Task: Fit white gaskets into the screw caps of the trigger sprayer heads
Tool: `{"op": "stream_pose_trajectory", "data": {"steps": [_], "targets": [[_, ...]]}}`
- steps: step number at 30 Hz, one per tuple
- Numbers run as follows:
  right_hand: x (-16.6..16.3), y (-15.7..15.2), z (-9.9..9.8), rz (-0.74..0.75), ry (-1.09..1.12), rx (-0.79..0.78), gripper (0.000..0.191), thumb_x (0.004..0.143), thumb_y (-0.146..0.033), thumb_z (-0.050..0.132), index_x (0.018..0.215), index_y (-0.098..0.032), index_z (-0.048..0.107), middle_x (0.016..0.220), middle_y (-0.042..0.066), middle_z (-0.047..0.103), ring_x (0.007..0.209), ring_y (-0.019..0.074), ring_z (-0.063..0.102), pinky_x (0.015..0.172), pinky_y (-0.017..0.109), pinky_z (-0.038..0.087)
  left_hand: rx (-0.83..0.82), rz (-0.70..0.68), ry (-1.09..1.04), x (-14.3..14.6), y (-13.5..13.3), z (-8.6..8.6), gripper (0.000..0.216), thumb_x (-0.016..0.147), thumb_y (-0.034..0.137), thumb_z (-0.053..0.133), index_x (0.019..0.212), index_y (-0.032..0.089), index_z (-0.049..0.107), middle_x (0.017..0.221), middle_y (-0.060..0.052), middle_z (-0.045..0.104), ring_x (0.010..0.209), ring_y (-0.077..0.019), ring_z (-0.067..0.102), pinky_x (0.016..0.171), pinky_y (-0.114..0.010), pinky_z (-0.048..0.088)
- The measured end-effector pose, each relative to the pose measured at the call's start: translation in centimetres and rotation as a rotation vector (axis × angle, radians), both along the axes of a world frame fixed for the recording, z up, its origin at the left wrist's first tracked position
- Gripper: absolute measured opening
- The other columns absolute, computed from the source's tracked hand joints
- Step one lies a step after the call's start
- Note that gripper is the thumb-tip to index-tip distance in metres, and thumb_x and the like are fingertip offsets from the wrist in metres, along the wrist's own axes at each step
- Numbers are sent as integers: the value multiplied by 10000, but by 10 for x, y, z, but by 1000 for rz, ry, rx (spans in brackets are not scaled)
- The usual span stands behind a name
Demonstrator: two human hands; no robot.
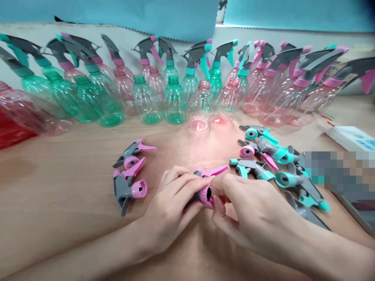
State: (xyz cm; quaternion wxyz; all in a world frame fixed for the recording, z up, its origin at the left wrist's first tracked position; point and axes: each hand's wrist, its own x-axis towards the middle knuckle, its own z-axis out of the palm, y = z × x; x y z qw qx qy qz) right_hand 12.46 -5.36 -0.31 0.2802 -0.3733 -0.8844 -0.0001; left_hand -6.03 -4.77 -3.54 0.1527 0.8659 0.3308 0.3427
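Note:
My left hand is closed around a grey and pink trigger spray head, whose pink collar faces right. At the collar's opening, the fingers of my right hand are pinched together; what they hold, if anything, is hidden. Two more pink and grey spray heads lie to the left, an upper one and a lower one. On the right, beside my right hand, is a loose pile of spray heads, mostly turquoise and grey, with a pink one among them.
Along the back stand several clear bottles, green and pink, some open-necked and others fitted with spray heads. A red object sits at the left edge. A white device lies at the right, near a blurred flat item.

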Motion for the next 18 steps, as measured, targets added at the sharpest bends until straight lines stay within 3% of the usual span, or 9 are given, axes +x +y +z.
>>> {"op": "stream_pose_trajectory", "data": {"steps": [3,8,13,18], "targets": [[0,3,1,-36,-1,-78,107,749,-72,434,734,-175,459,560,-27,496,438,102,436,407,214,277,-2,7,-16,-1,0,0,261,892,118,541,1147,170,510,1008,-37,613,947,-192,453,851,-334,395],[5,6,11,41,30,-346,114,788,-74,410,782,-184,439,578,-36,493,435,94,426,399,199,305,-28,18,-31,-1,0,1,258,894,109,532,1140,185,512,989,-27,611,942,-183,456,841,-317,413],[15,4,23,101,78,-462,83,877,-132,428,846,-206,451,671,-32,513,543,103,472,471,203,364,-44,48,-67,-1,1,1,230,883,109,535,1095,198,533,946,-22,618,930,-178,482,789,-294,450],[20,10,14,143,148,-606,44,928,-209,459,892,-225,440,766,-38,565,634,92,510,559,203,398,-60,57,-88,-1,1,1,304,849,67,547,1117,211,528,937,-23,616,910,-175,498,756,-288,469]]}}
